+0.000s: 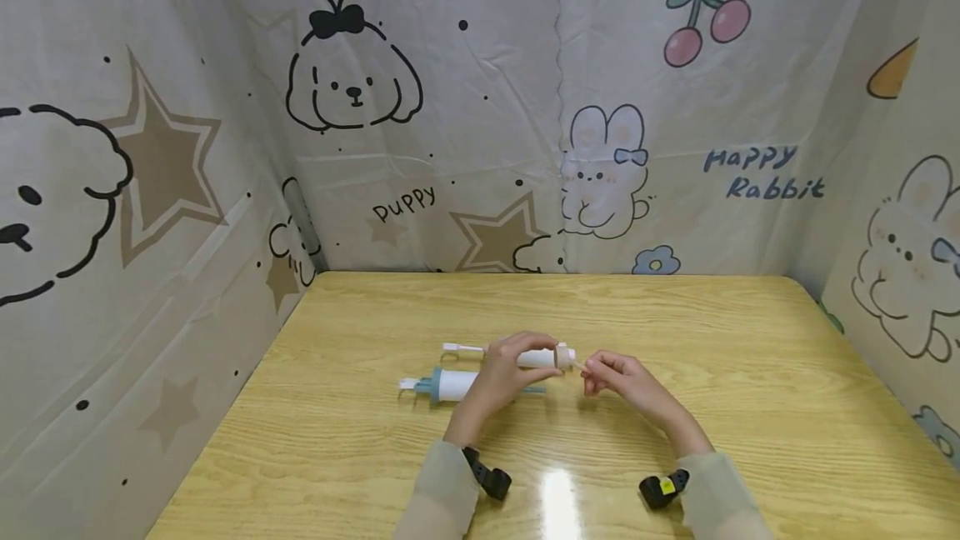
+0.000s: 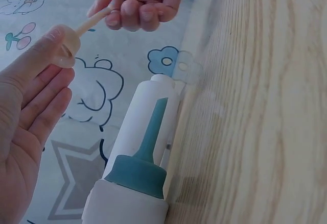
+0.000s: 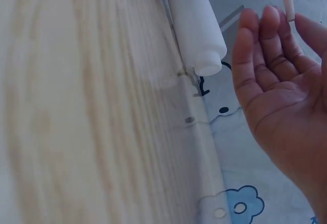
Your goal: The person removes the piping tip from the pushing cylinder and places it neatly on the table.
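Observation:
My left hand (image 1: pixel 510 369) pinches a small cream nozzle-shaped piece (image 2: pixel 69 45) by its wide, cap-like end, thumb on one side and fingers on the other. The thumb and fingertips of my right hand (image 1: pixel 622 382) pinch the tip of its thin stem (image 3: pixel 288 4). Below the left hand lies a white cylinder with a teal collar (image 1: pixel 437 386) and a teal tapered nozzle (image 2: pixel 153 127). Behind it lies a second white cylinder (image 3: pixel 196 27), with a short narrow neck at its right end. The left hand partly hides both cylinders in the head view.
A thin white rod with a flat end (image 1: pixel 453 347) sticks out leftward from the rear cylinder. All of it lies on a wood-grain table (image 1: pixel 337 473). Printed cloth walls (image 1: pixel 480 90) stand behind and at both sides.

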Tool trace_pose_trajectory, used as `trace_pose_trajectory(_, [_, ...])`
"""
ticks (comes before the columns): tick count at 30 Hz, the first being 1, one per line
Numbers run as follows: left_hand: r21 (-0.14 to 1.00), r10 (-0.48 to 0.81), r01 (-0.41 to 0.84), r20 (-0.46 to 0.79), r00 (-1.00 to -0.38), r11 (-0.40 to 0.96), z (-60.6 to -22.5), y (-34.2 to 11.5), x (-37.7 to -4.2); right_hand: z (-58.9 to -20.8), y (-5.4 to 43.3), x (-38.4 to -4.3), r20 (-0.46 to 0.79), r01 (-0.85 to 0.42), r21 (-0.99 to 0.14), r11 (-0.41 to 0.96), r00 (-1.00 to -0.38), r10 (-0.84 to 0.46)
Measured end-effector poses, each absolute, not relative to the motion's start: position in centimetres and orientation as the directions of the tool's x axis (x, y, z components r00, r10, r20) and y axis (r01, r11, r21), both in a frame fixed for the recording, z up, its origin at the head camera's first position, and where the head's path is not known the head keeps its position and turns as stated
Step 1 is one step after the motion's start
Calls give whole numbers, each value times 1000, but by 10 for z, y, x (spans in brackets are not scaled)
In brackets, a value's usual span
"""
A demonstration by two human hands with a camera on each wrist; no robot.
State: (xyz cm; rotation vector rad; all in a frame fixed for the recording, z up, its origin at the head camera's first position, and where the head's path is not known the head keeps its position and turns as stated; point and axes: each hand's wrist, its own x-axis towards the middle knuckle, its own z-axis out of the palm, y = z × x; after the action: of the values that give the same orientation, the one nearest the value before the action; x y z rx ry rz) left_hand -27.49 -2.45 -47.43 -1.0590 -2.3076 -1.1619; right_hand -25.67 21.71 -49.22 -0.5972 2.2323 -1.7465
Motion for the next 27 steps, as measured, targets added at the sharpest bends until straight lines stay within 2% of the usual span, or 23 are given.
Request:
trace_pose_trajectory(7, [522,484,753,577,-658,401,-475,-25,-275,-492,213,-258,101,-214,-957,194,-878,-468])
trace_pose_trajectory(18, [567,519,751,553,-652,339,-478,-25,-274,-485,205,-256,117,-240,-952,188,-858,-500])
trace_pose_trajectory(27, [496,539,809,608,-582,315,-480,-26,-274,-485,203,-256,120,-247,-951,188,-851,-512])
